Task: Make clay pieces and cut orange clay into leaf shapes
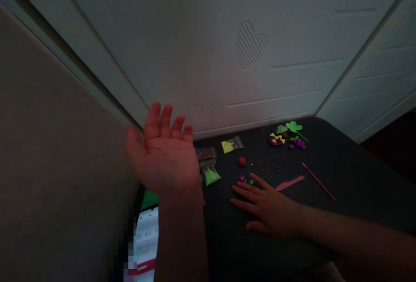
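Observation:
My left hand (164,156) is raised at the left of the dark table (234,247), palm toward me, fingers spread and nothing in it. Low over the table, perhaps resting on it, is my right hand (264,208), palm down with fingers apart. Close to its fingertips lie a small purple piece (242,178) and a tiny green leaf-like piece (251,181). A red ball (242,161) sits just beyond them. A flat pink modelling knife (294,181) lies partly behind the right hand, and a thin pink stick tool (318,181) is farther right.
Bags of yellow (228,145), brown (206,153) and green clay (212,175) lie behind my left hand. At the back right are a purple dish (275,142) with yellow pieces, purple balls (298,144) and a green flower shape (294,126). A lit phone (146,238) is lower left; a white panel (195,56) rises behind.

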Tool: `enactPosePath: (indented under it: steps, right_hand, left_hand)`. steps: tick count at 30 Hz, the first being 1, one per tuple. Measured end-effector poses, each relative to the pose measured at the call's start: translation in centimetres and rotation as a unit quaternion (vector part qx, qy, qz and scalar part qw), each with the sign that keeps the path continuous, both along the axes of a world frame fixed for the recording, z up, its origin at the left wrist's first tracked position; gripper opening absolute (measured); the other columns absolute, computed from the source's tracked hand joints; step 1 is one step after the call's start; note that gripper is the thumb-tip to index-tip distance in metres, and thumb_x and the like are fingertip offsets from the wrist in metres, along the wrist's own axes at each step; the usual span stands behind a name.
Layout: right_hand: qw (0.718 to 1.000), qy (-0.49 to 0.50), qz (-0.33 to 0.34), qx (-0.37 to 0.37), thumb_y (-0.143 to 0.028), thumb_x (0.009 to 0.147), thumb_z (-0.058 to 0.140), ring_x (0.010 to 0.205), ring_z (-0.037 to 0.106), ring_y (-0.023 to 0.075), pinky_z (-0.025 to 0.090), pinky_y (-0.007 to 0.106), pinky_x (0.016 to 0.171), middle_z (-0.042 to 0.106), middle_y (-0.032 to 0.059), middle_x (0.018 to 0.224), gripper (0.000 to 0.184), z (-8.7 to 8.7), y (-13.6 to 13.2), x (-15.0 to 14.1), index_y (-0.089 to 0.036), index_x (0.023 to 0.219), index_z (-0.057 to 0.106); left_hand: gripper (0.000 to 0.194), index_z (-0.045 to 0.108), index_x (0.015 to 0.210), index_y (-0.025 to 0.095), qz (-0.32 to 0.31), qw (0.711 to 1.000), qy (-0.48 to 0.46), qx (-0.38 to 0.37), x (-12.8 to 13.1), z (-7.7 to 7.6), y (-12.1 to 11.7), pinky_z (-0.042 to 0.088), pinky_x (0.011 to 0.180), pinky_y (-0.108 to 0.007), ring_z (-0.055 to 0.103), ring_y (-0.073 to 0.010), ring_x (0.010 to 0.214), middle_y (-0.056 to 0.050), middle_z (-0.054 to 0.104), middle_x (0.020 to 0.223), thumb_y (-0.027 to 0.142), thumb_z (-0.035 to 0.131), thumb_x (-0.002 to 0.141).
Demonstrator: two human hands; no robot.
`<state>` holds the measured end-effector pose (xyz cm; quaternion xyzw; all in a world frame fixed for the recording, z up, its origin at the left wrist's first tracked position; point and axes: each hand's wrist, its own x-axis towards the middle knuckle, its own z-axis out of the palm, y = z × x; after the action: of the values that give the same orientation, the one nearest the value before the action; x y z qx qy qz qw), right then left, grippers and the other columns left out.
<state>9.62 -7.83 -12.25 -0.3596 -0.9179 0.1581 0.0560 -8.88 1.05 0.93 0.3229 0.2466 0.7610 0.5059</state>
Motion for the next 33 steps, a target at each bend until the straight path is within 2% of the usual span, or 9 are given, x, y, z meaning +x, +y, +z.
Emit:
enactPosePath:
  steps: [3, 7, 12, 16, 19, 22, 26, 30, 33]
  right_hand:
    - [1.000, -0.001, 0.016, -0.017, -0.052, 0.091, 0.034, 0.138, 0.023, 0.0284, 0.009, 0.058, 0.109, 0.028, 0.0133, 0.149, 0.061, 0.1, -2.2, 0.6, -0.023, 0.144, 0.025]
    - [0.997, 0.015, 0.075, -0.021, -0.053, 0.092, 0.030, 0.137, 0.026, 0.0255, 0.009, 0.054, 0.111, 0.032, 0.0110, 0.147, 0.060, 0.3, -4.1, -1.8, -0.020, 0.142, 0.028]
    - [0.998, 0.028, 0.059, -0.015, -0.054, 0.092, 0.024, 0.137, 0.025, 0.0286, 0.011, 0.059, 0.109, 0.030, 0.0156, 0.147, 0.062, 0.2, -1.7, -4.9, -0.016, 0.140, 0.033]
    - [1.000, 0.016, 0.002, 0.005, -0.055, 0.091, 0.027, 0.137, 0.024, 0.0300, 0.011, 0.061, 0.107, 0.030, 0.0155, 0.147, 0.061, -0.1, 0.3, -3.1, -0.019, 0.141, 0.033]
    - [1.000, 0.000, -0.028, 0.005, -0.056, 0.090, 0.031, 0.137, 0.024, 0.0308, 0.010, 0.060, 0.108, 0.032, 0.0144, 0.147, 0.062, -0.4, -0.5, -0.6, -0.020, 0.141, 0.033]
    - [1.000, -0.002, -0.007, -0.013, -0.056, 0.090, 0.033, 0.137, 0.025, 0.0301, 0.009, 0.058, 0.109, 0.032, 0.0140, 0.147, 0.063, -0.4, -2.8, 0.4, -0.020, 0.141, 0.031]
    - [0.997, 0.017, 0.058, -0.042, -0.057, 0.090, 0.027, 0.137, 0.026, 0.0261, 0.008, 0.053, 0.111, 0.034, 0.0121, 0.146, 0.064, -0.1, -4.6, -1.9, -0.018, 0.141, 0.032]
    - [0.997, 0.035, 0.054, -0.036, -0.058, 0.091, 0.023, 0.137, 0.025, 0.0291, 0.011, 0.058, 0.109, 0.033, 0.0149, 0.146, 0.067, -0.2, -2.6, -4.8, -0.015, 0.140, 0.033]
    - [0.999, 0.023, 0.014, -0.018, -0.059, 0.090, 0.024, 0.137, 0.024, 0.0312, 0.011, 0.061, 0.107, 0.032, 0.0149, 0.147, 0.067, -0.4, -0.5, -4.7, -0.016, 0.141, 0.032]
  left_hand:
    - [0.047, 0.062, 0.104, 0.025, -0.002, 1.000, -0.007, 0.001, 0.1, 0.2, 0.0, 0.041, 0.089, -0.031, 0.048, -0.0207, 0.114, -0.004, 0.050, 0.131, 0.055, 0.033, 0.083]
    - [0.047, 0.061, 0.107, 0.023, -0.009, 1.000, -0.014, -0.001, 0.1, 0.2, 0.1, 0.041, 0.090, -0.032, 0.048, -0.0207, 0.113, -0.005, 0.049, 0.132, 0.054, 0.033, 0.084]
    - [0.048, 0.062, 0.105, 0.024, -0.011, 1.000, -0.014, -0.003, 0.0, -0.1, 0.2, 0.043, 0.085, -0.030, 0.049, -0.0205, 0.111, -0.005, 0.049, 0.132, 0.056, 0.036, 0.082]
    - [0.048, 0.062, 0.106, 0.026, 0.003, 1.000, 0.005, -0.006, -0.2, -0.2, 0.2, 0.043, 0.087, -0.030, 0.047, -0.0205, 0.115, -0.003, 0.050, 0.132, 0.056, 0.035, 0.081]
    - [0.047, 0.062, 0.106, 0.027, 0.016, 1.000, 0.017, -0.002, -0.4, -0.3, 0.4, 0.043, 0.091, -0.031, 0.045, -0.0210, 0.119, -0.002, 0.049, 0.133, 0.057, 0.033, 0.083]
    - [0.047, 0.062, 0.104, 0.030, 0.011, 0.999, 0.031, 0.006, -0.7, -0.5, 0.7, 0.043, 0.093, -0.031, 0.044, -0.0206, 0.122, -0.001, 0.049, 0.134, 0.058, 0.030, 0.084]
    - [0.047, 0.062, 0.105, 0.029, 0.003, 1.000, 0.024, 0.005, -0.8, -0.8, 1.0, 0.043, 0.091, -0.031, 0.045, -0.0209, 0.121, -0.001, 0.049, 0.134, 0.058, 0.031, 0.083]
    - [0.047, 0.063, 0.104, 0.027, 0.002, 1.000, 0.012, -0.005, -0.6, -0.7, 0.9, 0.044, 0.087, -0.031, 0.046, -0.0215, 0.118, -0.003, 0.050, 0.132, 0.058, 0.033, 0.082]
    - [0.047, 0.062, 0.105, 0.025, 0.006, 1.000, -0.001, -0.009, -0.4, -0.5, 0.6, 0.043, 0.087, -0.030, 0.047, -0.0211, 0.116, -0.004, 0.050, 0.133, 0.056, 0.036, 0.081]
